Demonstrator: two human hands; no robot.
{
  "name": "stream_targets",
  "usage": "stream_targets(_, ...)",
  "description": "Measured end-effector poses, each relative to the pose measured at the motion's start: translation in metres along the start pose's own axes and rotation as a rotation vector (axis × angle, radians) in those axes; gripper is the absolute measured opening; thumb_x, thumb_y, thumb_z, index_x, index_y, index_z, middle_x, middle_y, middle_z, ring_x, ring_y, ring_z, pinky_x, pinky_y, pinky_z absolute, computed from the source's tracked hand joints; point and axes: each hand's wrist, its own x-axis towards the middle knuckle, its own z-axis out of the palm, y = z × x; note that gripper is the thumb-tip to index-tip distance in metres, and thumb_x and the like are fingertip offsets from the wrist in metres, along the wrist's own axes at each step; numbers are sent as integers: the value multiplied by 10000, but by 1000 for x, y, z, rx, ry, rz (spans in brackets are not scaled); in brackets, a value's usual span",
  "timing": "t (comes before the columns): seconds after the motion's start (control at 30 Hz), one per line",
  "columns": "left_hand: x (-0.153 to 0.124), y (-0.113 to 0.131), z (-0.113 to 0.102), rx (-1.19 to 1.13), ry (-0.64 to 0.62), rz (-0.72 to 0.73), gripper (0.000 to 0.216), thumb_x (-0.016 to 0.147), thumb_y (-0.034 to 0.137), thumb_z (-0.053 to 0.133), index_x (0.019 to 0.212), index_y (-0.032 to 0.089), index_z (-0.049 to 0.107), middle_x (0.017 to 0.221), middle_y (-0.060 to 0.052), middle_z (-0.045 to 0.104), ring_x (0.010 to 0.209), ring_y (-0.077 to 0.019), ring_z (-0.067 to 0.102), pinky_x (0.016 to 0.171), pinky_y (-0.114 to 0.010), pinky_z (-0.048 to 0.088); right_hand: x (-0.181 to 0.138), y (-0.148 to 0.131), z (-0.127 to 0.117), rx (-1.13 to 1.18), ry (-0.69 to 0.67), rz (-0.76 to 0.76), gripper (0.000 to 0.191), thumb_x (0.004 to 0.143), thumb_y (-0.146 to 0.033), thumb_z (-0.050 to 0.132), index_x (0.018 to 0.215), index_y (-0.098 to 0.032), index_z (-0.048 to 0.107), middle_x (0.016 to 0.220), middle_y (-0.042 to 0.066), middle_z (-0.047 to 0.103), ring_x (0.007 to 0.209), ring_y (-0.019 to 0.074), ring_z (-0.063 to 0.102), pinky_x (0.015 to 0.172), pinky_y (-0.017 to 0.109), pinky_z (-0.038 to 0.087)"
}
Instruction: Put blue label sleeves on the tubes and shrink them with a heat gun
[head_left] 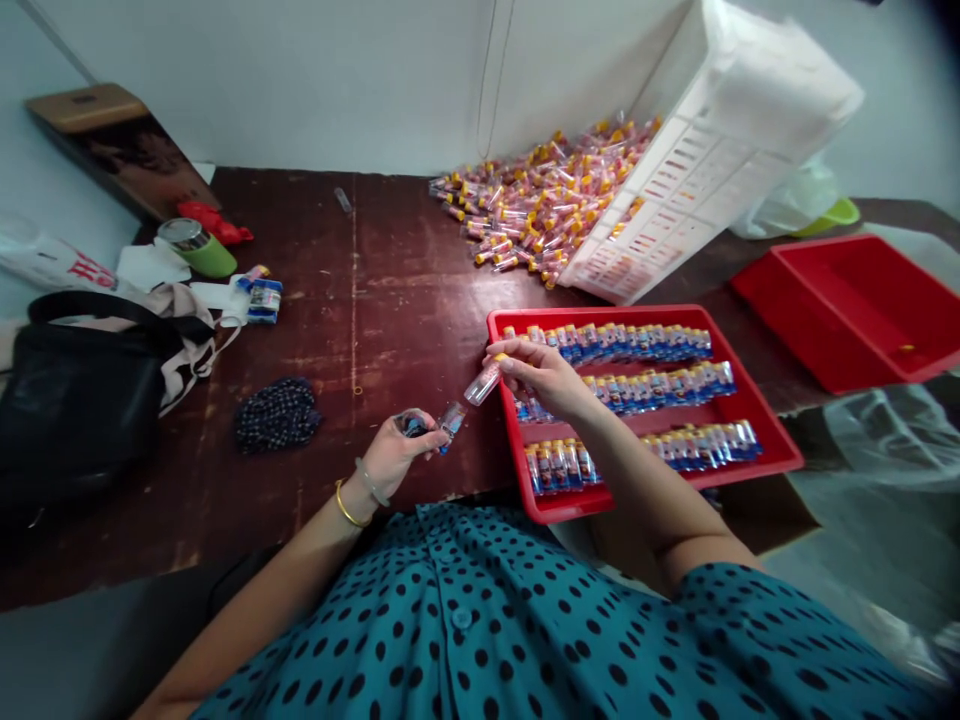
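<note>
My right hand (547,378) pinches a small clear tube (481,386) by its yellow-capped end, just over the left rim of a red tray (765,400). The tube slants, its clear end pointing down and left. In my left hand (405,455) are some thin clear-and-blue printed plastic sleeves; one sleeve (451,420) sticks out from the fingertips toward the tube. A small gap seems to separate the two. Rows of yellow-capped tubes in blue sleeves (559,466) stand in the tray, partly hidden by my right forearm.
A tipped white basket (780,100) leans over a heap of yellow-capped tubes (540,205) at the back. Right of it sits a red bin (795,320). To the left lie a dark checked cloth (277,415), a black bag (82,390) and a green cup (214,258).
</note>
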Motion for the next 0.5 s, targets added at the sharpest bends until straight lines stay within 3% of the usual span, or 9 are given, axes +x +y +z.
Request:
stream_targets(0.23, 1, 1, 5, -27, -28, 25, 323, 544, 241, 893, 680, 145, 615, 657, 15, 638, 565, -93, 543, 533, -229, 410, 2, 2, 3, -1, -68, 5, 318, 851, -392, 687, 1098, -192, 665, 602, -58, 540, 444, 48, 413, 401, 166, 314)
stream_targets(0.5, 1, -1, 6, -28, -34, 20, 311, 532, 237, 891, 675, 159, 626, 623, 40, 608, 559, -89, 532, 543, -222, 415, -1, 0, 10, -133, -87, -45, 308, 847, -390, 687, 1078, -188, 665, 721, -23, 599, 507, 58, 441, 440, 181, 347)
